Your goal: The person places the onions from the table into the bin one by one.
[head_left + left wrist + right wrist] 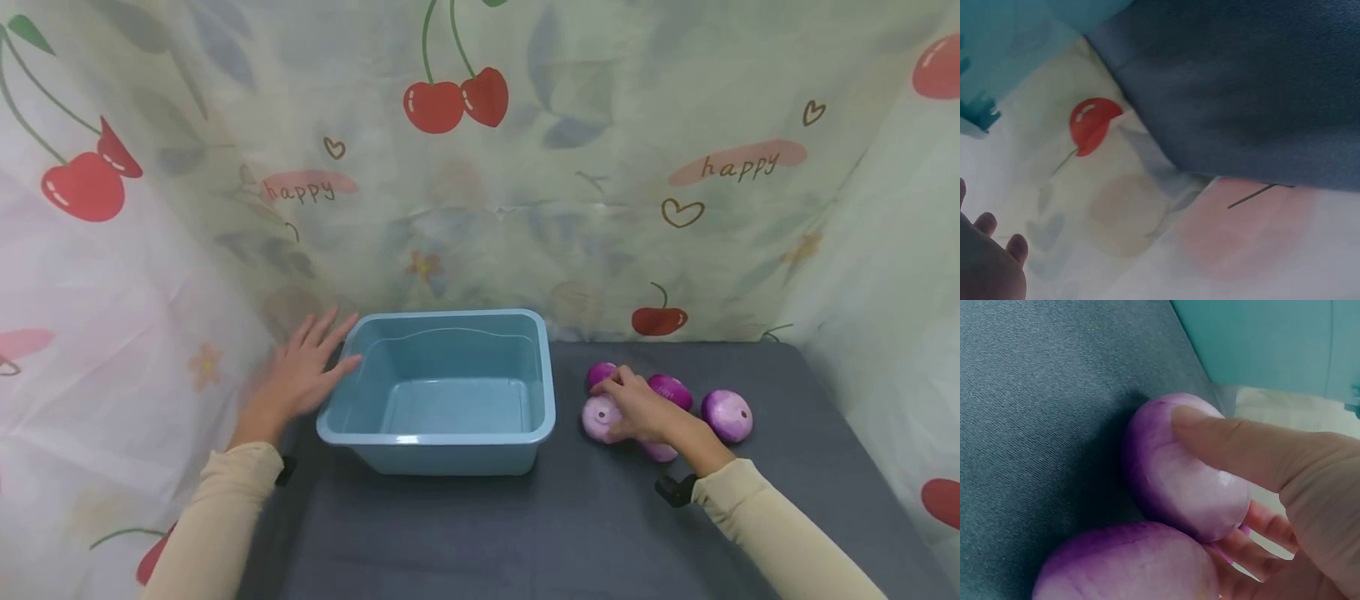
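Observation:
A light blue plastic tub [442, 457] stands on the dark cloth. My left hand [300, 377] is at its left side, fingers spread and thumb over the rim; whether it touches is unclear. Only some fingertips [1017, 249] show at the lower left of the left wrist view. To the right of the tub, my right hand [647, 413] holds a pale purple onion [600, 419] between thumb and fingers. The right wrist view shows the thumb [1210, 434] pressed on this onion [1175, 478], with another onion [1129, 565] close by.
Around the right hand lie more purple onions: one behind [602, 373], one beyond the knuckles [672, 390], one partly under the wrist [660, 452]. Another onion [726, 417] sits farther right. Cherry-printed sheeting [495, 233] walls in the back and sides of the dark table [465, 533].

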